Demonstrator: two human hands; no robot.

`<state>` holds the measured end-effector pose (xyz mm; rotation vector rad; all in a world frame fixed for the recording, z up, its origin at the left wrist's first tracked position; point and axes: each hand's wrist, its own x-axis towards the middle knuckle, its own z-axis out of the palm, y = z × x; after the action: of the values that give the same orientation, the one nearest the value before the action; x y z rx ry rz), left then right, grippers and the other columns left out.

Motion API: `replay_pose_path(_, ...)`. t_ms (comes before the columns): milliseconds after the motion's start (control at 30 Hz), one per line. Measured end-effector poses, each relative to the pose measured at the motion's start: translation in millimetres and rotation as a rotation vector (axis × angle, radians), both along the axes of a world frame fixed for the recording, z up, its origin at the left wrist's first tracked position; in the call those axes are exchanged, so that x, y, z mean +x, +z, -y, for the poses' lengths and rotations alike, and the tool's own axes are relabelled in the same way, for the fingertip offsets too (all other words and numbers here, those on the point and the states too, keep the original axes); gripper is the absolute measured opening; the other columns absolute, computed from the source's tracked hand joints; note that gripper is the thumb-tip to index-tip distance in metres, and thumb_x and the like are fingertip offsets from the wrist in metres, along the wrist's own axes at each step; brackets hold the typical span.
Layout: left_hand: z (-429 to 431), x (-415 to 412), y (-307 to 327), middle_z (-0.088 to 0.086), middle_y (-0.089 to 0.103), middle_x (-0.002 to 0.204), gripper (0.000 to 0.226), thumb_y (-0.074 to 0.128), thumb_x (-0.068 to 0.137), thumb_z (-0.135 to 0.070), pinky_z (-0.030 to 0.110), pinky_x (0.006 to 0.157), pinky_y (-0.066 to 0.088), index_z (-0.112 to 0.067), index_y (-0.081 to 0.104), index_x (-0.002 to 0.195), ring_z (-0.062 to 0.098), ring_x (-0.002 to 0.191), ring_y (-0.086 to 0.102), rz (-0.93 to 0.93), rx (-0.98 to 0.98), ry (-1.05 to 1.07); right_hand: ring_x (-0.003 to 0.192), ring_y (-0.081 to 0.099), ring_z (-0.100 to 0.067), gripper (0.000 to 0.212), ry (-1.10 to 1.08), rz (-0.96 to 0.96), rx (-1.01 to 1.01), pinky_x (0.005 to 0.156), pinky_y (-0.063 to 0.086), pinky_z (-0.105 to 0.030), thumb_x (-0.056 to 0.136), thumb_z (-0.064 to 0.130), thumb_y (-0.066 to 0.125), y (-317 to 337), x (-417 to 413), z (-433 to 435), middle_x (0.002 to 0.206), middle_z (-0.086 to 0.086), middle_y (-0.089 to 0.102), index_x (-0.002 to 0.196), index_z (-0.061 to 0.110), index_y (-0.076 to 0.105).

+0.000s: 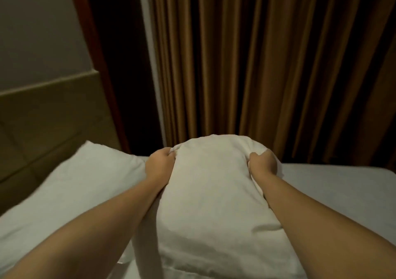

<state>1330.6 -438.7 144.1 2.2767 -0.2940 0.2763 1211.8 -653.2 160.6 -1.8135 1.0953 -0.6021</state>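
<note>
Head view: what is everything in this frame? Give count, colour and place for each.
held pillow: one, white, centre, gripped on both sides near its far end
second pillow: one, white, left, lying on the bed by the headboard
bed sheet: one, white, right and bottom
headboard: one, olive-tan, padded, left
curtain: one, brown, pleated, behind the bed, centre to right
wall: one, grey, upper left
wooden trim: one strip, reddish-brown, between wall and curtain
left hand: one, bare, grips the held pillow's left side
right hand: one, bare, grips its right side
</note>
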Motion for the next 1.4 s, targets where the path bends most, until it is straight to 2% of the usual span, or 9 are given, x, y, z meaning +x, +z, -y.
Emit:
replay_pose_path(300,-243.8,94.5,167.0,0.003,0.069,0.091,0.023,0.051,0.092,-0.028,0.033,0.068,0.04,-0.019,0.07,0.082,0.028,0.09,0.06,0.387,-0.044,0.297,0.123,0.047,-0.031,0.048,0.377,0.394,-0.055,0.086,0.035,-0.028,0.094,0.017,0.048,140.9,123.5,-200.8,0.135,-0.01,0.05,0.141,0.009,0.039)
replay_pose_path(467,-391.5,160.2,191.5,0.005,0.067,0.099,0.026,0.047,0.096,-0.03,0.032,0.071,0.04,-0.019,0.07,0.095,0.029,0.095,0.059,0.312,0.135,0.39,0.124,0.047,-0.033,0.052,0.554,0.444,-0.016,0.093,0.04,-0.034,0.093,0.017,0.051,143.3,213.4,-323.1,0.137,-0.012,0.048,0.142,0.009,0.039)
replay_pose_path(567,-469.0,207.0,158.7,0.011,0.063,0.117,0.031,0.041,0.099,-0.034,0.034,0.079,0.043,-0.015,0.064,0.108,0.03,0.105,0.057,0.01,0.386,0.418,0.125,0.044,-0.032,0.058,0.677,0.29,-0.055,0.096,0.039,-0.037,0.096,0.017,0.048,96.4,255.3,-382.9,0.144,-0.012,0.04,0.149,0.014,0.024)
replay_pose_path(767,-527.3,236.7,7.0,0.02,0.048,0.136,0.071,0.057,0.082,-0.047,0.031,0.095,0.044,0.0,0.045,0.134,0.032,0.122,0.05,-0.7,0.427,0.229,0.095,0.055,-0.028,0.035,0.765,-0.207,-0.094,0.086,0.05,-0.032,0.094,0.009,0.042,-38.3,282.5,-460.7,0.103,-0.006,0.047,0.126,0.018,0.048)
replay_pose_path(900,-505.2,253.0,-54.4,0.016,0.024,0.155,0.067,0.029,0.098,-0.053,0.035,0.11,0.026,-0.01,0.023,0.149,0.032,0.139,0.029,-0.575,0.435,0.275,0.111,0.051,-0.026,0.038,0.757,-0.346,-0.102,0.092,0.045,-0.032,0.097,0.024,0.04,-77.1,297.5,-462.9,0.133,-0.008,0.048,0.135,0.02,0.039)
replay_pose_path(1033,-502.6,272.1,-59.7,0.02,0.035,0.148,0.076,0.046,0.091,-0.056,0.04,0.105,0.031,-0.005,0.027,0.145,0.037,0.133,0.037,-0.499,0.139,0.423,0.128,0.036,-0.033,0.071,0.461,-0.444,0.023,0.104,0.036,-0.045,0.09,0.05,0.052,-99.8,304.1,-445.4,0.143,-0.012,0.033,0.147,0.018,0.023)
replay_pose_path(1167,-510.7,291.1,-64.8,0.024,0.046,0.138,0.067,0.04,0.097,-0.05,0.043,0.098,0.037,0.0,0.036,0.14,0.04,0.123,0.046,-0.504,0.295,0.475,0.13,0.042,-0.034,0.112,0.398,-0.195,0.753,0.11,0.034,-0.044,0.064,0.064,0.076,-127.0,314.3,-444.8,0.145,-0.015,0.04,0.148,0.009,0.027)
replay_pose_path(1267,-508.4,308.0,-46.4,0.024,0.057,0.123,0.039,0.037,0.102,-0.025,0.04,0.09,0.041,0.003,0.059,0.118,0.039,0.111,0.053,-0.348,0.233,0.416,0.122,0.049,-0.032,0.051,0.421,0.019,0.59,0.106,0.039,-0.041,0.094,0.03,0.058,-111.4,328.1,-453.1,0.136,-0.014,0.051,0.138,0.007,0.044)
replay_pose_path(1400,-508.9,327.1,2.7,0.02,0.057,0.087,0.028,0.044,0.098,-0.02,0.033,0.068,0.035,-0.006,0.063,0.082,0.029,0.083,0.05,-0.101,-0.028,0.429,0.117,0.052,-0.031,0.037,0.272,0.326,0.456,0.101,0.041,-0.036,0.097,0.014,0.044,-53.4,341.6,-456.5,0.128,-0.011,0.056,0.133,0.006,0.049)
